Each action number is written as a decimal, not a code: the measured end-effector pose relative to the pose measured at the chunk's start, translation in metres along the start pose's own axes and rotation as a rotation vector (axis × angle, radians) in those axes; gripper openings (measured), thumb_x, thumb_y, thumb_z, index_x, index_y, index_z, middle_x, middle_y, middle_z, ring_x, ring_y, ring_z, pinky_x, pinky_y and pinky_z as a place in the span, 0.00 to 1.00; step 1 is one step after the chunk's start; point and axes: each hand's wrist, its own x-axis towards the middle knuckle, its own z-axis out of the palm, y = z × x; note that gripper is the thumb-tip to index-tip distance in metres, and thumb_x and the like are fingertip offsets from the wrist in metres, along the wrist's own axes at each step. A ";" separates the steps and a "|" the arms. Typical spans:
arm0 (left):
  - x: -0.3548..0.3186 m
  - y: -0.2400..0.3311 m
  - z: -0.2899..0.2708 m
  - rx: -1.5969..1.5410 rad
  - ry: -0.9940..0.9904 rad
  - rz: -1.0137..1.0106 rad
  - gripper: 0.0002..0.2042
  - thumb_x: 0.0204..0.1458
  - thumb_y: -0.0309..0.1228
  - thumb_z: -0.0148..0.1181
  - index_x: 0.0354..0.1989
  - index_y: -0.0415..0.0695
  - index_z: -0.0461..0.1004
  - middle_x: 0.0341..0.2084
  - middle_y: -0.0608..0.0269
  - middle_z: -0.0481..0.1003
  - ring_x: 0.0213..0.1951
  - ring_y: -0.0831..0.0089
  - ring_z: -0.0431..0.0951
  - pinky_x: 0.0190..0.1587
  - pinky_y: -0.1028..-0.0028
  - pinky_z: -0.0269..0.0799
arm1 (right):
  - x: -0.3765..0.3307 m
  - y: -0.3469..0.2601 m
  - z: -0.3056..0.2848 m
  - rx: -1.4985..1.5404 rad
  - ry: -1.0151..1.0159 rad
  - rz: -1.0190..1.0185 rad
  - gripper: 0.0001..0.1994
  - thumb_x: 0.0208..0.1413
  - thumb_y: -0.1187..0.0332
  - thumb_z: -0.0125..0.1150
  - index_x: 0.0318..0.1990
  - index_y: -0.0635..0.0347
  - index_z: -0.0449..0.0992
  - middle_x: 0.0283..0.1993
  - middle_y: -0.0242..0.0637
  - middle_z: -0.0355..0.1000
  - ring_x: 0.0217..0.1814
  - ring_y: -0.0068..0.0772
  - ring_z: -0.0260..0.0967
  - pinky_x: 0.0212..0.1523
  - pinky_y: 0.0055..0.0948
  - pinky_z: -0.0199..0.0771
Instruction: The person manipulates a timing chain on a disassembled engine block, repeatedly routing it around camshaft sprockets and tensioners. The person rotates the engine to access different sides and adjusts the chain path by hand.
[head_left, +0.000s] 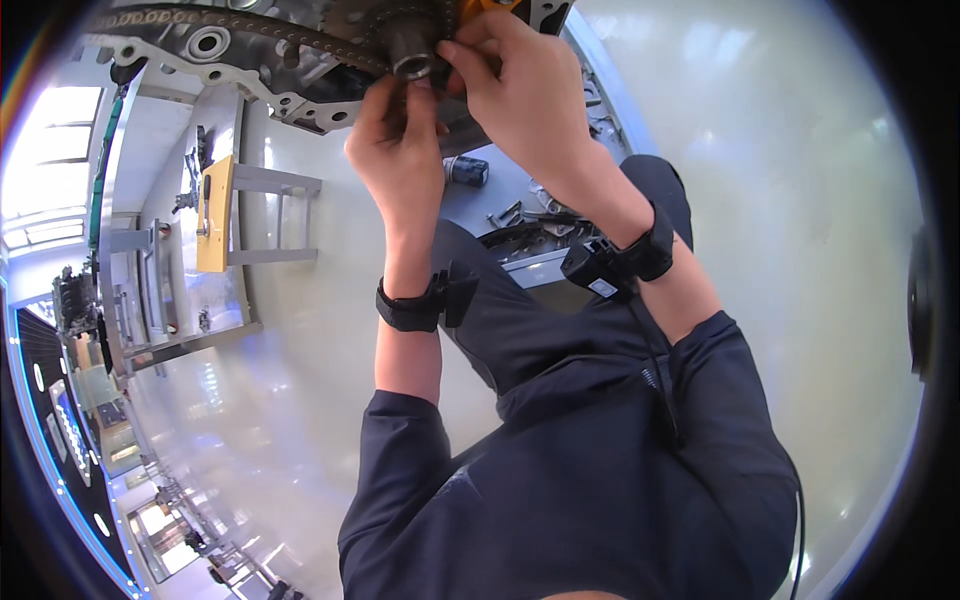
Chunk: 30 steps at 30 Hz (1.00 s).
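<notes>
At the top of the head view is a metal engine block (pixel 165 45) with a timing chain (pixel 240 22) running across it to a dark toothed sprocket. A short hollow shaft end (pixel 411 62) sticks out from the sprocket's middle. My left hand (pixel 400 150) is closed just below this shaft end, thumb and forefinger at its lower rim. To the right of the shaft, my right hand (pixel 530 95) is closed too, with thumb and forefinger drawn together. Whatever lies between the fingertips of either hand is too small or hidden to make out.
Below the engine, a grey tray (pixel 540 268) holds a black cylindrical filter (pixel 466 171), bolts and dark metal parts. At the left stand a workbench (pixel 215 120) and a yellow board (pixel 213 215) with a tool on it. Black straps with small devices (pixel 590 268) circle both my wrists.
</notes>
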 end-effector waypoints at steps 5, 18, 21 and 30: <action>0.002 0.001 0.004 0.012 -0.021 0.010 0.09 0.63 0.28 0.58 0.40 0.32 0.78 0.24 0.63 0.79 0.21 0.83 0.71 0.25 0.81 0.64 | 0.011 -0.009 -0.019 0.028 -0.140 0.106 0.07 0.60 0.70 0.60 0.36 0.67 0.76 0.28 0.51 0.78 0.31 0.51 0.78 0.33 0.44 0.76; 0.005 -0.006 -0.007 0.096 0.004 0.038 0.10 0.63 0.30 0.59 0.41 0.33 0.77 0.27 0.60 0.80 0.21 0.80 0.74 0.26 0.80 0.66 | 0.009 0.014 -0.008 0.180 -0.211 0.004 0.08 0.58 0.64 0.60 0.35 0.58 0.81 0.27 0.44 0.78 0.32 0.48 0.78 0.37 0.43 0.76; 0.003 -0.005 -0.009 0.092 0.008 0.023 0.10 0.64 0.30 0.58 0.41 0.34 0.77 0.27 0.59 0.80 0.21 0.79 0.74 0.26 0.80 0.65 | 0.006 0.016 -0.010 0.201 -0.256 0.025 0.08 0.58 0.64 0.60 0.36 0.57 0.82 0.27 0.43 0.78 0.33 0.48 0.78 0.37 0.42 0.77; 0.003 -0.007 -0.005 0.146 0.008 0.073 0.11 0.65 0.30 0.56 0.41 0.32 0.76 0.24 0.59 0.79 0.21 0.79 0.74 0.26 0.79 0.65 | -0.002 0.020 0.003 0.261 -0.264 0.038 0.09 0.57 0.65 0.61 0.36 0.60 0.82 0.26 0.41 0.78 0.28 0.43 0.77 0.33 0.36 0.76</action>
